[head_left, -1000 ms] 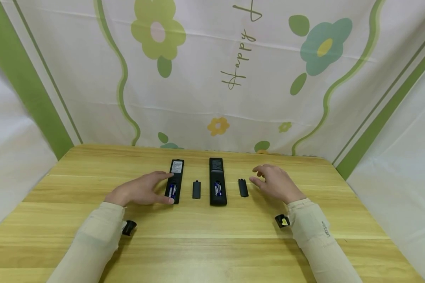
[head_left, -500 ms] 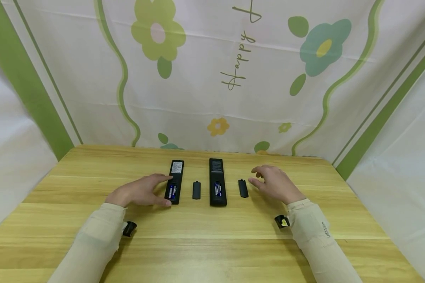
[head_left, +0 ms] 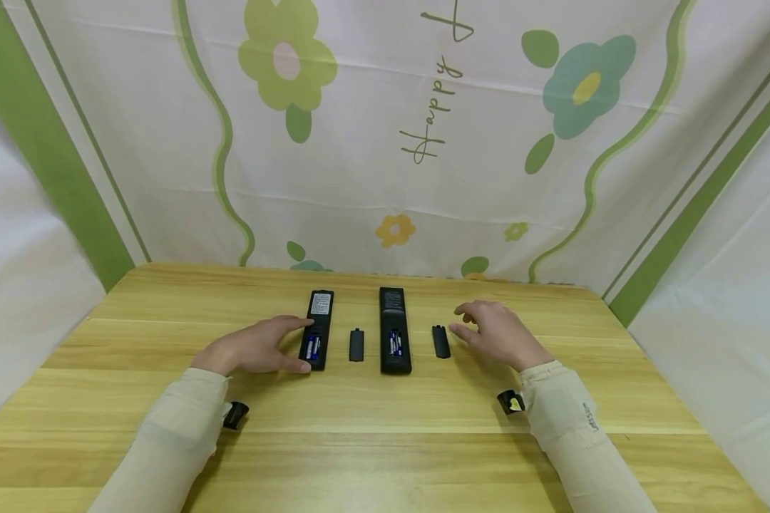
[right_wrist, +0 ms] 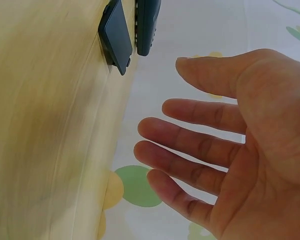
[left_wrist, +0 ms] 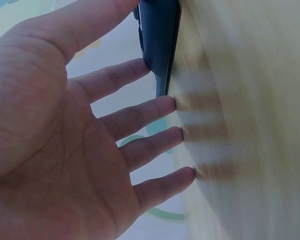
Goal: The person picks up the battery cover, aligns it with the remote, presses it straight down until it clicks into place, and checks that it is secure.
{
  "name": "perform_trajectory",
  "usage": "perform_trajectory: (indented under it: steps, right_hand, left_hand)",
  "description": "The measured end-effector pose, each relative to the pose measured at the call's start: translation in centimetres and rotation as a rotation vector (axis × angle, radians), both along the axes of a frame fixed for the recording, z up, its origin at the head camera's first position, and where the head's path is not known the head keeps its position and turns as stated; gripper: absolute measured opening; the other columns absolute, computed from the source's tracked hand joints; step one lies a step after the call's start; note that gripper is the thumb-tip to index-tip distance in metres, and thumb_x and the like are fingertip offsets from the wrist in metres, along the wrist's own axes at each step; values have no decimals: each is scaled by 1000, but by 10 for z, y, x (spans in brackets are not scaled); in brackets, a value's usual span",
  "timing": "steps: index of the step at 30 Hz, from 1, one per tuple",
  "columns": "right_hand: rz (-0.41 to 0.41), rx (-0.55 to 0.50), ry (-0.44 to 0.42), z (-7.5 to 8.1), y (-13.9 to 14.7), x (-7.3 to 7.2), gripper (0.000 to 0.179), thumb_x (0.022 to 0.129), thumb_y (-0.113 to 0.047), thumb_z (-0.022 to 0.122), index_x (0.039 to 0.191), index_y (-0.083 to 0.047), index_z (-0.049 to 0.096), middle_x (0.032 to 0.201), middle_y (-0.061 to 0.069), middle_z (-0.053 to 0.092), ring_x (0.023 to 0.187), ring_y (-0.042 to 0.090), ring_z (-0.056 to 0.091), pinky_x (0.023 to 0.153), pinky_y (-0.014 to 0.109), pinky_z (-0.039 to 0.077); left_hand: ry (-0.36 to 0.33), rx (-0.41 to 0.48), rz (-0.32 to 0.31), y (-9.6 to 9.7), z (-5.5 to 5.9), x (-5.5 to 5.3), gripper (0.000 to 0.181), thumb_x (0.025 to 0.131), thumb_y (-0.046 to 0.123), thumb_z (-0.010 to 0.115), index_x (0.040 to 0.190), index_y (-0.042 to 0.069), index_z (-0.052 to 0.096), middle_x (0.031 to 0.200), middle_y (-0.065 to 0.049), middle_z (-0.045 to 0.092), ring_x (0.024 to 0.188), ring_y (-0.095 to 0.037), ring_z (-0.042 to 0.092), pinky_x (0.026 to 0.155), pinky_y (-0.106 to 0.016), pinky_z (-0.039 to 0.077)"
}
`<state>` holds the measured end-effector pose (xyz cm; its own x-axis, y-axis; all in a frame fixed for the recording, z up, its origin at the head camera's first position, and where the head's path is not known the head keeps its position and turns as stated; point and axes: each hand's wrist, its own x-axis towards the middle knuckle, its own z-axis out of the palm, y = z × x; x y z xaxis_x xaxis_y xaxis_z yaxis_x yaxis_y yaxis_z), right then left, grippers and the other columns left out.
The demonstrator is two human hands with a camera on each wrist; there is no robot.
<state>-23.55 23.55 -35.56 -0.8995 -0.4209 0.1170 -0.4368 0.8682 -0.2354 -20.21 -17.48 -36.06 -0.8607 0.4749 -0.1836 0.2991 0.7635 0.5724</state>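
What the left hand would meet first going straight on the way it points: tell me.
The left remote, which the left hand seems to touch, though exact contact is hard to judge.

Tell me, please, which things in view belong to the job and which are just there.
Job, likely:
white-labelled long black plastic remote
second long black plastic remote
blue cylindrical batteries in both
rectangular black plastic cover between them
matching cover near right hand

Just there:
yellow wooden table
flowered white cloth

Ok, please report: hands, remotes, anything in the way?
Left hand touching left remote; right hand empty, beside right cover. Both remotes uncovered, batteries in. No obstruction seen.
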Motion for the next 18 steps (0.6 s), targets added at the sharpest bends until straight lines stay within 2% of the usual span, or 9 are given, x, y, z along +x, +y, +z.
perform_trajectory:
  steps: [18]
  right_hand:
    - [18,25,-17,0,-9,4,38,100,-31,68,127,-4,68,112,11,71,100,28,67,86,49,55]
  left_hand:
    - [3,12,23,0,-2,-2,84,87,38,82,152,2,44,155,-27,38,143,-49,32,112,-64,31]
